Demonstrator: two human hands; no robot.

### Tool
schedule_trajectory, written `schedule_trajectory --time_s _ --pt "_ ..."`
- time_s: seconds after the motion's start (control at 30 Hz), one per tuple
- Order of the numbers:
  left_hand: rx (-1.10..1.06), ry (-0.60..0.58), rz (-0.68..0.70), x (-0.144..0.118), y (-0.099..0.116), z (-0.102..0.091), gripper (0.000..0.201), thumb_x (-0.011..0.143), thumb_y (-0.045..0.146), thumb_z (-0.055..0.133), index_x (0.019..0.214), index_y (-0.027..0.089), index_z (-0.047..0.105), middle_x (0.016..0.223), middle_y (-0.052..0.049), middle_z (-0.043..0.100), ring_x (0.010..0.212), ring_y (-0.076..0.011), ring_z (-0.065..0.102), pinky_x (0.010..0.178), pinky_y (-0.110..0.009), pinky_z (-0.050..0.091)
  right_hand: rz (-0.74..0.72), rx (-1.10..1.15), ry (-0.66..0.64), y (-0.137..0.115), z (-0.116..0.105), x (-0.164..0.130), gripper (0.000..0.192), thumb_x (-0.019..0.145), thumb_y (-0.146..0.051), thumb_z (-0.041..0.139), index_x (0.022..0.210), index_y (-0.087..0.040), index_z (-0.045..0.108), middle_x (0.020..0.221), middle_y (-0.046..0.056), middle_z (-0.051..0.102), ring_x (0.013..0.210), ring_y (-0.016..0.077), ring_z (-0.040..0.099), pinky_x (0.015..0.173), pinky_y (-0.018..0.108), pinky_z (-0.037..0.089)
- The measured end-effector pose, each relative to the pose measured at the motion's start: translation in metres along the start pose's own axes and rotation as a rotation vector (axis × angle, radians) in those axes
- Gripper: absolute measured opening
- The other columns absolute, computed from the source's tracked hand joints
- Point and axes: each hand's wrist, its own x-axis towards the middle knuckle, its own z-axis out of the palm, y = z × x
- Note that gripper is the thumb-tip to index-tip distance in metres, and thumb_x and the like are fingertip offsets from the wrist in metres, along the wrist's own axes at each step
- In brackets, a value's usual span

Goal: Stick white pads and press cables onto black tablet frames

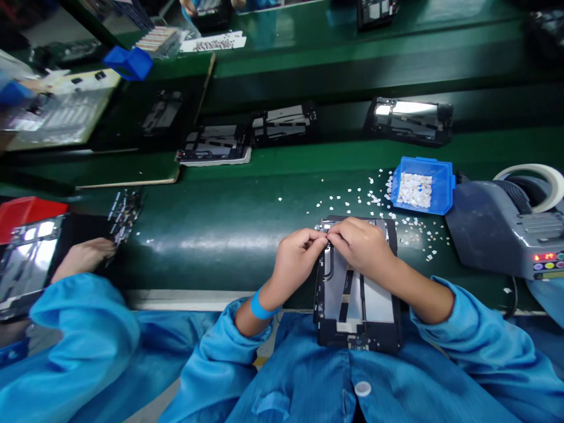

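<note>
Paper scraps fill the blue bin (pixel 422 185). Left hand (pixel 296 258) and right hand (pixel 362 244) pinch fingertips together at the open black tablet chassis (pixel 356 305), metal plates and ribbon cables showing.

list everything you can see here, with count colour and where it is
open tablet chassis: 1, black with silver panels, at the near belt edge under both hands
blue bin: 1, blue, holds white scraps, right of centre
white scraps: many, white, strewn on the belt by the bin
tape dispenser: 1, grey, far right, white roll on top
other chassis: several, black and silver, along the far belt
red tray: 1, red, far left
co-worker's hand: 1, blue sleeve, left
wrist strap: 1, blue, on the left wrist
left hand: 1, fingertips pinched at the chassis top edge
right hand: 1, pinching there too, meeting the left
</note>
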Motion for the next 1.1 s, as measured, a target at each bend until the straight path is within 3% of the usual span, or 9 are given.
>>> schedule_trajectory --time_s 0.17,0.23,0.33,0.4,0.43,0.5,0.63,0.8,1.1 --pt "-0.036 -0.033 -0.025 0.002 0.003 0.001 0.014 0.093 0.029 0.065 0.088 0.021 0.076 0.08 -0.001 0.076 0.071 -0.0152 0.066 0.066 -0.026 0.05 0.072 -0.003 0.023 0.002 -0.01 0.009 0.017 0.089 -0.016 0.053 0.077 -0.021 0.064 0.078 0.005 0.068 0.074 0.0184 0.061 0.069 0.03 0.043" --pt "-0.11 -0.034 -0.071 0.006 0.002 0.001 0.014 0.092 0.03 0.064 0.088 0.02 0.073 0.081 -0.001 0.075 0.07 -0.0144 0.065 0.064 -0.025 0.049 0.155 -0.025 0.069 0.02 -0.033 0.01 0.013 0.086 -0.018 0.054 0.078 -0.021 0.063 0.078 0.005 0.068 0.073 0.0185 0.061 0.068 0.029 0.041" --pt "-0.222 -0.033 -0.129 0.013 -0.003 0.001 0.013 0.09 0.03 0.064 0.086 0.019 0.069 0.085 -0.002 0.073 0.075 -0.0146 0.065 0.067 -0.025 0.05 0.455 -0.263 0.197 0.065 -0.078 0.008 0.012 0.087 -0.024 0.056 0.08 -0.02 0.065 0.079 0.008 0.068 0.074 0.0226 0.061 0.069 0.033 0.04" --pt "-0.269 -0.038 -0.168 0.015 -0.006 0.002 0.013 0.088 0.03 0.064 0.083 0.019 0.066 0.08 -0.001 0.07 0.074 -0.0142 0.063 0.067 -0.025 0.049 0.633 -0.438 0.196 0.086 -0.099 0.003 0.014 0.088 -0.028 0.059 0.079 -0.02 0.066 0.075 0.01 0.067 0.074 0.026 0.06 0.069 0.035 0.038" --pt "-0.283 -0.042 -0.188 0.016 -0.008 0.003 0.013 0.088 0.03 0.064 0.082 0.019 0.065 0.077 0.0 0.067 0.072 -0.0138 0.062 0.066 -0.024 0.048 0.628 -0.459 0.178 0.088 -0.103 0.0 0.014 0.088 -0.028 0.059 0.08 -0.019 0.067 0.077 0.011 0.068 0.075 0.0268 0.06 0.069 0.036 0.038" --pt "-0.31 -0.041 -0.218 0.016 -0.009 0.006 0.013 0.087 0.031 0.065 0.082 0.019 0.064 0.075 0.001 0.066 0.069 -0.013 0.06 0.065 -0.025 0.047 0.463 -0.377 0.117 0.075 -0.095 -0.005 0.013 0.09 -0.025 0.059 0.086 -0.019 0.069 0.085 0.011 0.071 0.08 0.0264 0.063 0.072 0.035 0.04" --pt "-0.309 -0.019 -0.218 0.012 -0.007 0.01 0.013 0.088 0.032 0.065 0.085 0.019 0.065 0.083 -0.001 0.071 0.073 -0.014 0.063 0.069 -0.026 0.049 0.114 -0.134 -0.053 0.014 -0.041 -0.009 0.018 0.099 -0.024 0.058 0.088 -0.019 0.071 0.087 0.007 0.072 0.083 0.0217 0.066 0.076 0.032 0.045" --pt "-0.205 0.025 -0.135 0.002 -0.004 0.01 0.012 0.092 0.03 0.064 0.087 0.019 0.068 0.089 -0.003 0.075 0.082 -0.0172 0.069 0.075 -0.029 0.053 0.107 -0.104 -0.058 -0.011 -0.001 -0.002 0.016 0.099 -0.023 0.062 0.088 -0.018 0.073 0.087 0.007 0.074 0.082 0.0207 0.067 0.076 0.031 0.045" --pt "-0.002 0.07 0.111 -0.006 -0.003 0.01 0.008 0.096 0.021 0.062 0.091 0.022 0.068 0.097 -0.002 0.078 0.092 -0.0178 0.073 0.082 -0.03 0.055 0.171 0.134 -0.046 -0.004 -0.008 0.005 0.016 0.086 -0.01 0.062 0.074 -0.02 0.066 0.074 0.002 0.07 0.07 0.0159 0.062 0.068 0.027 0.039"
